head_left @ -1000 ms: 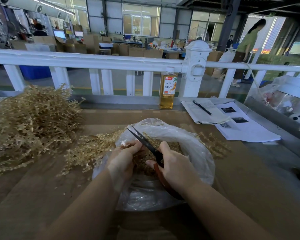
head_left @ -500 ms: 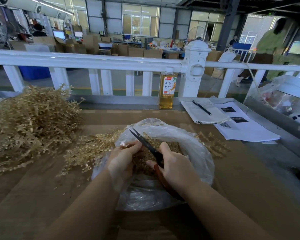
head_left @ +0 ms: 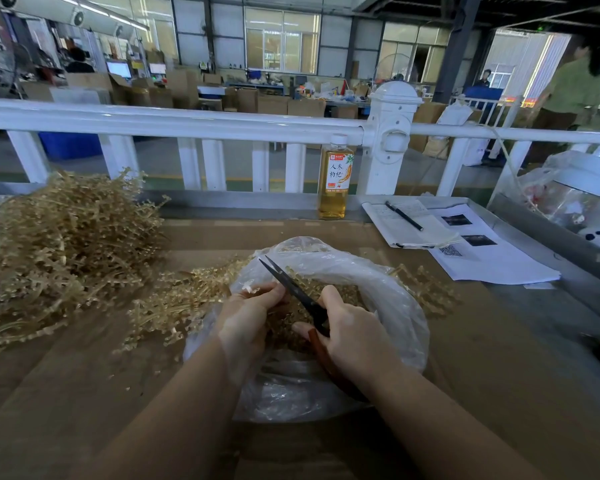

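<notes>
My left hand (head_left: 246,317) pinches a sprig (head_left: 249,286) over the bag (head_left: 392,292) mid-table, my right hand (head_left: 355,337) grips the scissors (head_left: 291,289); clippings line the bag, but I judge the pile (head_left: 59,244) at 9 o'clock mostly uncut.

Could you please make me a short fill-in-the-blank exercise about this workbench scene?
The right hand grips the ____, blades pointing away from the person.
The left hand pinches a golden sprig at the mouth of the clear plastic ____.
A black pen lies on the open ____.
The bottle of amber drink stands just in front of the white ____.
Missing words: scissors; bag; notebook; railing.
</notes>
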{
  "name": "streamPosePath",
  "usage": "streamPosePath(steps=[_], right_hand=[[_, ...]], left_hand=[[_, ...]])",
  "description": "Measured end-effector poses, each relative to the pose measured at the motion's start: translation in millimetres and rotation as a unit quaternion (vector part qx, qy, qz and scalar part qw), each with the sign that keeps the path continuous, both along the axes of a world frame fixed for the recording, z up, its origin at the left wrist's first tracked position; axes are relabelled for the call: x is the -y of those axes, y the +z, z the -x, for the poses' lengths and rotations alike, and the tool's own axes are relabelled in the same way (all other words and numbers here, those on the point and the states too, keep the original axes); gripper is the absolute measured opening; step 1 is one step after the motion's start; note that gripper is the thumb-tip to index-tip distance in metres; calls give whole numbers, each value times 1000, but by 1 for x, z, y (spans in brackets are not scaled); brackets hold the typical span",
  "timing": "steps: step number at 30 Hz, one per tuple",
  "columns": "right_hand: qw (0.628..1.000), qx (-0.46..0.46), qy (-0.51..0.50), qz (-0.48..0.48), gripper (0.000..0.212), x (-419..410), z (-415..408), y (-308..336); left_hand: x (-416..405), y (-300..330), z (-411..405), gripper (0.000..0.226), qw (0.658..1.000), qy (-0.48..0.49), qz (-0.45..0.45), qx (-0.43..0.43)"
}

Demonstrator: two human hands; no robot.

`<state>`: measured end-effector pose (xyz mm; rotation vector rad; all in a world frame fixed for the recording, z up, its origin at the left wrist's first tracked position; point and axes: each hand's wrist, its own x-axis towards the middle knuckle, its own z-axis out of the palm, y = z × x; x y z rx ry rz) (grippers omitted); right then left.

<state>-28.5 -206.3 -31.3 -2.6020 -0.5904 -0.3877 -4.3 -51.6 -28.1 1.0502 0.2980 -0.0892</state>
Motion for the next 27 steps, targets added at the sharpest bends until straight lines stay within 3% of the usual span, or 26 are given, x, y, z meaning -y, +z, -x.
streamPosePath(steps=[11,21,27], right_hand=[[1000,-6,-11,-20,37,-2,-4,1],[999,-18,-11,-26,37,-1,-5,0],[998,-18,-22,-47,38,0,-4,1]], left_hand=[[0,-4,-2,12,999,-18,-24,10],[1,-3,-3,5,999,-17,-47,-7],[3,-2,-3,22,997,-35,-66,-4]])
